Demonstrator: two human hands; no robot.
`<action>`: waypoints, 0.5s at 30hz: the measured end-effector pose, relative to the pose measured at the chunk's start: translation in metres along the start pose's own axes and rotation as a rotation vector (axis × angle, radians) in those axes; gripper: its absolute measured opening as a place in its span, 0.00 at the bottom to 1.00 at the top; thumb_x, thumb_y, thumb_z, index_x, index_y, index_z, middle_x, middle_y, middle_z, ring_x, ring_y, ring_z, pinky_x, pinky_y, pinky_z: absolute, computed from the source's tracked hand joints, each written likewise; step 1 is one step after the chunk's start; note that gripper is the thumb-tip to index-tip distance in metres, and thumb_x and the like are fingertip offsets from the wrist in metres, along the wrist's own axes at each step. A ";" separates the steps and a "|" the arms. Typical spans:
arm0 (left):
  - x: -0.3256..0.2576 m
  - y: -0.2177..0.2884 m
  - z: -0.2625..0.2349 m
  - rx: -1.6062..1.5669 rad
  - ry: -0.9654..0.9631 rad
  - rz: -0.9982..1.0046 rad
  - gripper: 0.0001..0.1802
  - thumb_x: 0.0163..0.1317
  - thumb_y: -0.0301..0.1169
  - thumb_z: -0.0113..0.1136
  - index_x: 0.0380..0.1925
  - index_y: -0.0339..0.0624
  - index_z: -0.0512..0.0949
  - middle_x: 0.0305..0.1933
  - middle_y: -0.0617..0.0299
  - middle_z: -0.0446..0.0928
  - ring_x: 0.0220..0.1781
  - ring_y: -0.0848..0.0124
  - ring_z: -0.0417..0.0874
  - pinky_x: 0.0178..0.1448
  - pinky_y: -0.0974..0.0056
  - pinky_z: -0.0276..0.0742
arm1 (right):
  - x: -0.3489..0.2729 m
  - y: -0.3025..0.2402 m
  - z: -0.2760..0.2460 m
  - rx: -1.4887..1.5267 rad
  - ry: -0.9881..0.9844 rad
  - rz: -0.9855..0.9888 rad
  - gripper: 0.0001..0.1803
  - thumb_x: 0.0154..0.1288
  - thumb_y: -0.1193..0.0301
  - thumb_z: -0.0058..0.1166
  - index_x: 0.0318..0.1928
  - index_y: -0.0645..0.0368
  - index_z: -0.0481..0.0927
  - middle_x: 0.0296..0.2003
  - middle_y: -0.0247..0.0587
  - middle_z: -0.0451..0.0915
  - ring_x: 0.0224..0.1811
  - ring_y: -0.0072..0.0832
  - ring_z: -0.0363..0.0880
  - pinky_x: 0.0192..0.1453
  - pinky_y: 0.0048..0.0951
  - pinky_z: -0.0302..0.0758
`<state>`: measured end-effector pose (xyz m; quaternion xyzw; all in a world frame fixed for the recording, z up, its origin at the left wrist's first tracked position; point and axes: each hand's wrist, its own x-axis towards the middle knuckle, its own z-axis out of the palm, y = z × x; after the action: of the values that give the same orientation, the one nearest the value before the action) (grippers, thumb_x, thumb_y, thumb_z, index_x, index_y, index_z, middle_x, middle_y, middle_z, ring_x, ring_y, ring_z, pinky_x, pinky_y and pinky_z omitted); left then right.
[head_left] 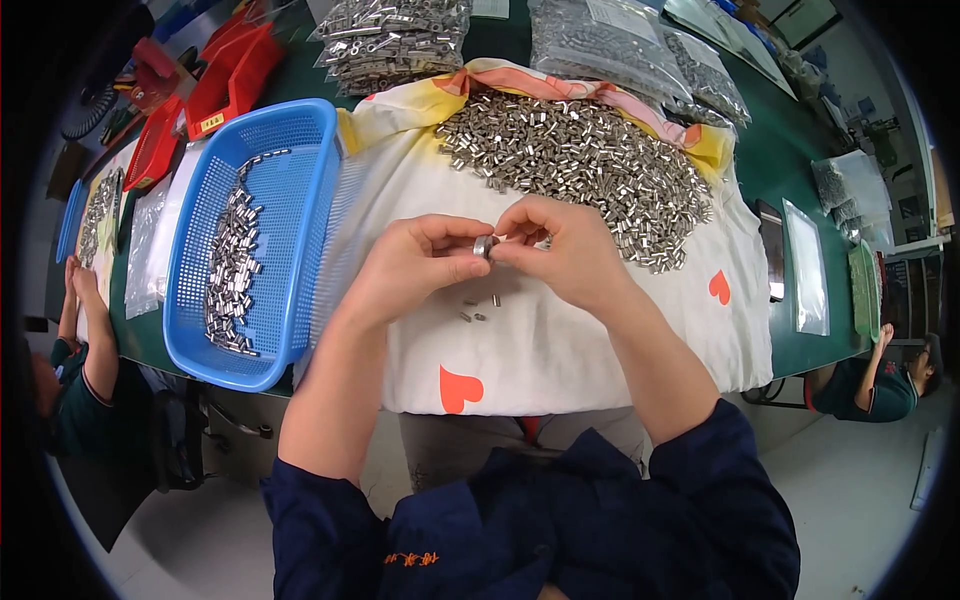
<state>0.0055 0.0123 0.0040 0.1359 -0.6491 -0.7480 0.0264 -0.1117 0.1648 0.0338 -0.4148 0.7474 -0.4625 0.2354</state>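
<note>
Above the white cloth [560, 370], both my hands meet in front of me. Thumb and fingers of my left hand [425, 260] pinch a small round metal part [484, 246]. My right hand [560, 245] is closed beside it, its fingertips touching the part's right side; whether they hold a smaller piece is hidden. Below the hands lie several loose metal pieces [480, 317]. Just beyond my right hand spreads a big pile of small silvery metal cylinders [600, 150]. To the left, a blue basket [318, 190] holds many similar cylinders [232, 265].
Clear bags of metal parts [395, 45] and further filled bags [600, 50] stand at the back. Red bins [235, 75] sit at the far left. A phone [770, 250] and a flat plastic bag [806, 265] lie at right. Co-workers sit on both sides.
</note>
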 end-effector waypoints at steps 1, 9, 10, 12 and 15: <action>-0.002 0.003 0.000 -0.029 -0.041 -0.048 0.19 0.50 0.22 0.63 0.44 0.33 0.75 0.35 0.63 0.78 0.38 0.78 0.78 0.43 0.74 0.74 | 0.003 0.003 -0.005 -0.041 0.034 -0.033 0.09 0.49 0.71 0.58 0.32 0.61 0.78 0.26 0.38 0.79 0.28 0.27 0.78 0.33 0.26 0.73; -0.003 0.006 0.003 0.089 -0.145 -0.076 0.17 0.48 0.21 0.64 0.41 0.36 0.77 0.34 0.66 0.77 0.35 0.82 0.75 0.41 0.75 0.74 | 0.000 0.011 -0.023 -0.653 0.032 0.026 0.05 0.49 0.70 0.55 0.25 0.59 0.79 0.24 0.43 0.77 0.30 0.38 0.76 0.37 0.37 0.71; -0.003 0.007 0.003 0.067 -0.136 -0.096 0.17 0.48 0.21 0.64 0.41 0.36 0.77 0.33 0.67 0.77 0.35 0.82 0.75 0.41 0.76 0.74 | 0.000 0.012 -0.020 -0.736 0.023 -0.051 0.05 0.49 0.70 0.56 0.25 0.59 0.79 0.24 0.43 0.77 0.31 0.37 0.76 0.37 0.36 0.71; -0.004 0.007 0.004 0.044 -0.126 -0.117 0.17 0.48 0.21 0.64 0.41 0.36 0.77 0.33 0.67 0.77 0.36 0.82 0.75 0.41 0.76 0.74 | 0.000 0.016 -0.013 -0.794 0.026 -0.065 0.05 0.49 0.71 0.56 0.24 0.58 0.79 0.24 0.43 0.77 0.31 0.37 0.76 0.38 0.36 0.72; -0.003 0.007 0.004 0.029 -0.105 -0.113 0.17 0.49 0.21 0.63 0.41 0.35 0.77 0.33 0.67 0.76 0.36 0.82 0.75 0.41 0.75 0.74 | 0.000 0.020 -0.008 -0.836 0.055 -0.101 0.04 0.49 0.71 0.55 0.23 0.59 0.78 0.24 0.43 0.77 0.31 0.37 0.76 0.38 0.36 0.72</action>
<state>0.0064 0.0153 0.0119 0.1332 -0.6516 -0.7450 -0.0520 -0.1262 0.1733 0.0196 -0.4982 0.8555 -0.1412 0.0041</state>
